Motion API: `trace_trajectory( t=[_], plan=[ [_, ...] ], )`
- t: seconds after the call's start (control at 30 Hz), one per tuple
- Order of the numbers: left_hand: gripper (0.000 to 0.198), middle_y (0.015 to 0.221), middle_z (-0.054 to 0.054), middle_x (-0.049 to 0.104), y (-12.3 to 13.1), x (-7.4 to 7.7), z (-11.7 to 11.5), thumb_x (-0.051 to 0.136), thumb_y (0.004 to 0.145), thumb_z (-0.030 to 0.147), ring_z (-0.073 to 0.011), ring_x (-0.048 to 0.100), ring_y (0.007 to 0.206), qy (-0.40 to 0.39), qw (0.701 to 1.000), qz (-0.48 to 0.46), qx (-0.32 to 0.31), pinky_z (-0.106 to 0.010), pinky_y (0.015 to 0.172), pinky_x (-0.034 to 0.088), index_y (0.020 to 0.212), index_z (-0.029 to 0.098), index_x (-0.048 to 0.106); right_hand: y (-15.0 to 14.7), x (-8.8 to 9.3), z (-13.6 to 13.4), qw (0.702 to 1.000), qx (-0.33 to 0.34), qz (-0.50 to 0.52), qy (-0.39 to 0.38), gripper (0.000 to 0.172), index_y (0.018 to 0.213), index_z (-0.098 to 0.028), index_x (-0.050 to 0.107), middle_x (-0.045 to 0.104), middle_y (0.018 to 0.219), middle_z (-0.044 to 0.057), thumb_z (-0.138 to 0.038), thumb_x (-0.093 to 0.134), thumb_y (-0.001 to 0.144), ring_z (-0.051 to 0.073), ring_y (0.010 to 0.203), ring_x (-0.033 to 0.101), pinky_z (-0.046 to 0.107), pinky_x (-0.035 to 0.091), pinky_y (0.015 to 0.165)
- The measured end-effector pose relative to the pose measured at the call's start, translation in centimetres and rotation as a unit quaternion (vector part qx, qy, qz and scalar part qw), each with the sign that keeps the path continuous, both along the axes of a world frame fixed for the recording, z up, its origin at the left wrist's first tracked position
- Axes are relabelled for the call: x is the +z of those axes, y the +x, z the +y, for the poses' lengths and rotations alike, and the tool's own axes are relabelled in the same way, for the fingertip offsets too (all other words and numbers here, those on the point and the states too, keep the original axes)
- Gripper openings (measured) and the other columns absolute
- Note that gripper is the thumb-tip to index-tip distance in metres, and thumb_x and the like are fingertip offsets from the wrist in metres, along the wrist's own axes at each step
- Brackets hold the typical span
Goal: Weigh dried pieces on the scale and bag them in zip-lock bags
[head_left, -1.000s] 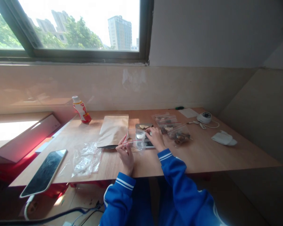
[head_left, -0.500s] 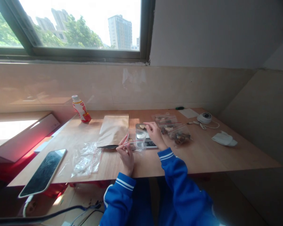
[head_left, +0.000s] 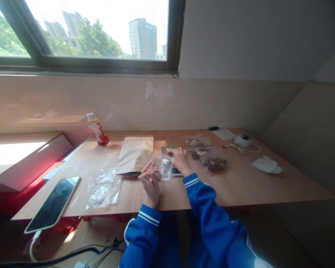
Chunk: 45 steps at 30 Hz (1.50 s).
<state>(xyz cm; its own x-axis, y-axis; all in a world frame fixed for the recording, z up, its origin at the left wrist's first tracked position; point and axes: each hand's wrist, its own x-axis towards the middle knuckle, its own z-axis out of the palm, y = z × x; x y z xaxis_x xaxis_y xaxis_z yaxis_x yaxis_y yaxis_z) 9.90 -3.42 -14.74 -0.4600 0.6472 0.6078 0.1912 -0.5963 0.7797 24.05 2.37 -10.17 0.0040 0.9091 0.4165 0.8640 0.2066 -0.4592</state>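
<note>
My left hand (head_left: 150, 186) is closed on the rim of a clear zip bag (head_left: 165, 172) with a red seal line, tilted with its mouth towards the scale. Over the plate of a small digital scale (head_left: 164, 149), my right hand (head_left: 180, 160) reaches with bent fingers pinched at a small pale dried piece, which the fingertips mostly hide. Part of the scale's dark display shows beside the bag. Behind my left hand lies a brown paper pouch (head_left: 136, 152), its dark open mouth towards me.
Filled zip bags of dark dried pieces (head_left: 213, 162) lie right of the scale. Loose clear bags (head_left: 103, 190) and a phone (head_left: 54, 203) are at left. A drink bottle (head_left: 98, 130) stands behind. A white round device (head_left: 242, 140) with cable and a white cloth (head_left: 267, 164) lie at right.
My right hand has come down and slightly left onto the scale plate, its fingers closing where the pale piece lay. My left hand keeps the bag in nearly the same place.
</note>
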Motion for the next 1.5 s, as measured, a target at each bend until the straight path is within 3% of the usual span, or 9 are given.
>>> trace_trajectory(
  t=[0.2, 0.33, 0.43, 0.53, 0.8, 0.97, 1.07, 1.27, 1.5],
  plan=[
    [0.023, 0.111, -0.016, 0.064, 0.0, 0.0, 0.1, 0.051, 0.09, 0.042, -0.022, 0.064, 0.105, -0.012, 1.0, -0.016, -0.014, -0.039, 0.078, 0.054, 0.087, 0.021, 0.041, 1.1, 4.0, -2.2, 0.956, -0.052, 0.254, 0.14, 0.032, 0.099, -0.02, 0.069, 0.071, 0.097, 0.007, -0.047, 0.06, 0.084, 0.021, 0.084, 0.059, 0.036, 0.043, 0.081],
    [0.023, 0.114, -0.016, 0.063, 0.1, -0.1, 0.1, 0.052, 0.089, 0.041, -0.0214, 0.062, 0.108, -0.011, 1.0, -0.02, -0.014, -0.039, 0.081, 0.053, 0.087, 0.021, 0.04, 1.4, 6.3, -3.4, 0.941, 0.068, 0.316, 0.1, 0.043, 0.11, -0.02, 0.067, 0.07, 0.101, 0.007, -0.053, 0.06, 0.082, 0.018, 0.079, 0.061, 0.031, 0.048, 0.074],
    [0.022, 0.113, -0.015, 0.064, 0.1, -0.1, 0.1, 0.052, 0.089, 0.039, -0.0212, 0.062, 0.109, -0.014, 0.999, -0.027, -0.015, -0.037, 0.08, 0.053, 0.087, 0.022, 0.039, 2.1, 5.6, -2.8, 0.943, 0.109, 0.305, 0.073, 0.041, 0.112, -0.021, 0.066, 0.07, 0.105, 0.007, -0.051, 0.048, 0.091, 0.019, 0.09, 0.063, 0.032, 0.048, 0.081],
    [0.021, 0.113, -0.014, 0.064, 0.1, 0.0, 0.0, 0.051, 0.09, 0.039, -0.0209, 0.062, 0.108, -0.027, 0.999, -0.035, -0.026, -0.035, 0.077, 0.054, 0.087, 0.022, 0.039, 3.6, 3.1, -1.1, 0.957, 0.043, 0.271, 0.099, 0.036, 0.106, -0.018, 0.067, 0.069, 0.104, 0.009, -0.037, 0.039, 0.095, 0.02, 0.097, 0.063, 0.034, 0.048, 0.086],
    [0.023, 0.108, -0.014, 0.065, 0.0, 0.2, 0.0, 0.05, 0.091, 0.041, -0.0223, 0.063, 0.108, -0.018, 0.999, -0.026, -0.041, -0.038, 0.08, 0.053, 0.086, 0.022, 0.039, 6.1, -1.9, 1.4, 0.995, -0.003, 0.092, 0.03, 0.025, 0.093, -0.016, 0.069, 0.07, 0.1, 0.01, -0.007, 0.053, 0.075, 0.023, 0.1, 0.06, 0.042, 0.044, 0.096],
    [0.021, 0.11, -0.014, 0.065, 0.1, 0.1, -0.1, 0.051, 0.09, 0.039, -0.0219, 0.063, 0.107, -0.02, 0.999, -0.03, -0.034, -0.039, 0.079, 0.054, 0.086, 0.022, 0.039, 5.7, -0.7, 0.4, 0.992, -0.007, 0.118, 0.038, 0.014, 0.085, -0.017, 0.069, 0.071, 0.091, 0.009, -0.019, 0.056, 0.081, 0.022, 0.091, 0.063, 0.041, 0.048, 0.087],
    [0.019, 0.11, -0.013, 0.065, 0.1, 0.0, 0.0, 0.051, 0.09, 0.037, -0.0217, 0.063, 0.108, -0.008, 0.999, -0.027, -0.043, -0.04, 0.08, 0.054, 0.087, 0.022, 0.039, 4.4, 2.1, -1.4, 0.963, 0.004, 0.259, 0.08, 0.021, 0.094, -0.017, 0.068, 0.072, 0.093, 0.008, -0.032, 0.058, 0.084, 0.02, 0.085, 0.066, 0.035, 0.052, 0.079],
    [0.017, 0.11, -0.014, 0.065, 0.1, -0.1, 0.1, 0.05, 0.091, 0.034, -0.0221, 0.06, 0.114, 0.016, 0.999, -0.02, -0.044, -0.043, 0.086, 0.053, 0.09, 0.022, 0.039, 1.7, 7.2, -4.9, 0.947, 0.153, 0.278, 0.048, 0.023, 0.099, -0.023, 0.07, 0.073, 0.101, 0.004, -0.036, 0.056, 0.087, 0.019, 0.095, 0.066, 0.033, 0.051, 0.085],
    [0.013, 0.113, -0.017, 0.064, 0.0, 0.3, 0.0, 0.05, 0.091, 0.026, -0.0225, 0.063, 0.108, 0.042, 0.998, -0.005, -0.046, -0.041, 0.081, 0.054, 0.089, 0.022, 0.038, 1.7, 3.2, -1.4, 0.975, 0.08, 0.2, 0.055, 0.025, 0.1, -0.02, 0.068, 0.07, 0.105, 0.007, -0.026, 0.046, 0.09, 0.019, 0.1, 0.064, 0.034, 0.05, 0.086]
  ],
)
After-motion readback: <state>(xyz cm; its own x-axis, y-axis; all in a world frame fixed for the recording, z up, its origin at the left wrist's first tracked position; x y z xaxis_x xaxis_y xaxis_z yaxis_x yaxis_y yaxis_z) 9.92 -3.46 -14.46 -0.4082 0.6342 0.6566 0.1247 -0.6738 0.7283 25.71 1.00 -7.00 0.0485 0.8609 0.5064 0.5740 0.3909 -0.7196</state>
